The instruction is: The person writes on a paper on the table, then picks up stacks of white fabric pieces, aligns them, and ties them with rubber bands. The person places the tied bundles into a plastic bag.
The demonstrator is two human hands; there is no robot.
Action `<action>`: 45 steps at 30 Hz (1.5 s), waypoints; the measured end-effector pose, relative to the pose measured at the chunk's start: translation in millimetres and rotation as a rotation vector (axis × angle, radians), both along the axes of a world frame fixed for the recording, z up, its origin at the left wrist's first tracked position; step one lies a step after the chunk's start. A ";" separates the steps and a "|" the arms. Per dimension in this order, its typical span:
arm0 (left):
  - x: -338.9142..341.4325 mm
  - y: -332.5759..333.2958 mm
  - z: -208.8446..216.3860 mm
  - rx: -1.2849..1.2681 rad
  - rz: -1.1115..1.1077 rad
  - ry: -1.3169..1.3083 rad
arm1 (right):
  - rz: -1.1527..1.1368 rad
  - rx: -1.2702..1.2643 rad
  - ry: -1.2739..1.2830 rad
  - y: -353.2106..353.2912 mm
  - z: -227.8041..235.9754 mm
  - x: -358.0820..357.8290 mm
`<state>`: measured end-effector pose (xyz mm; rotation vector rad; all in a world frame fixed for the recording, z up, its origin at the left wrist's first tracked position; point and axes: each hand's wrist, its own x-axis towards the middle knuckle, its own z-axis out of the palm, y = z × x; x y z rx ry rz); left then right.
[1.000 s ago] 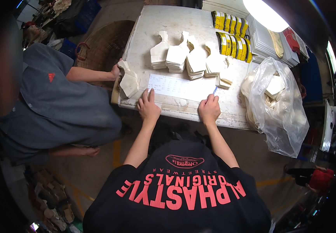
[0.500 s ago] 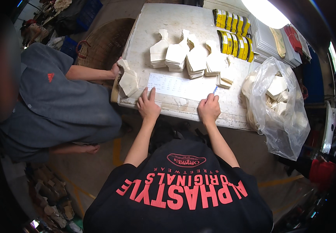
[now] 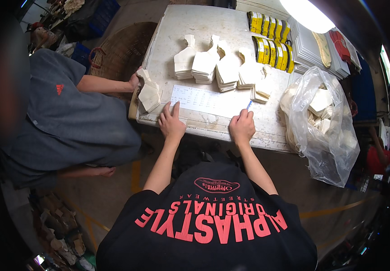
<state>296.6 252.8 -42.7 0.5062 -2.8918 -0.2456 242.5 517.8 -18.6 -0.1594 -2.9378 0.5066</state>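
A sheet of paper with handwriting in rows (image 3: pixel 199 98) lies near the front of the white table. My left hand (image 3: pixel 172 123) rests with its fingers stretched out on the sheet's lower left edge. Beyond the sheet's right end, my right hand (image 3: pixel 242 127) is closed around a blue pen (image 3: pixel 249 105), whose tip points away from me. Several stacks of cream, bottle-shaped flat pieces (image 3: pixel 204 64) stand behind the paper. At the table's left edge, another person's hand (image 3: pixel 135 81) touches a similar stack (image 3: pixel 149 96).
A clear plastic bag (image 3: pixel 339 144) full of cream pieces hangs over the right front edge. Yellow and black curved items (image 3: pixel 274 54) and piled white sheets (image 3: pixel 310 47) lie at the back right under a bright lamp (image 3: pixel 310 16). A wicker basket (image 3: pixel 122 49) stands left of the table.
My hands, the pen and the paper keep nearly the same places. At the far right edge, a person in red has shifted, and an arm now shows there.
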 end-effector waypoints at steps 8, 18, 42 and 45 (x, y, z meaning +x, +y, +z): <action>2.9 -3.0 0.2 0.002 -0.009 0.000 | 0.020 -0.010 -0.014 -0.1 0.6 2.5; -1.6 -0.3 2.9 0.015 0.037 -0.002 | 0.043 -0.022 -0.004 -0.3 -3.7 0.4; 61.0 43.5 17.4 0.376 0.025 -0.551 | 0.104 0.003 -0.048 65.3 18.4 -105.6; 54.7 38.8 31.0 0.440 0.038 -0.677 | 0.094 0.011 -0.177 63.6 26.4 -101.5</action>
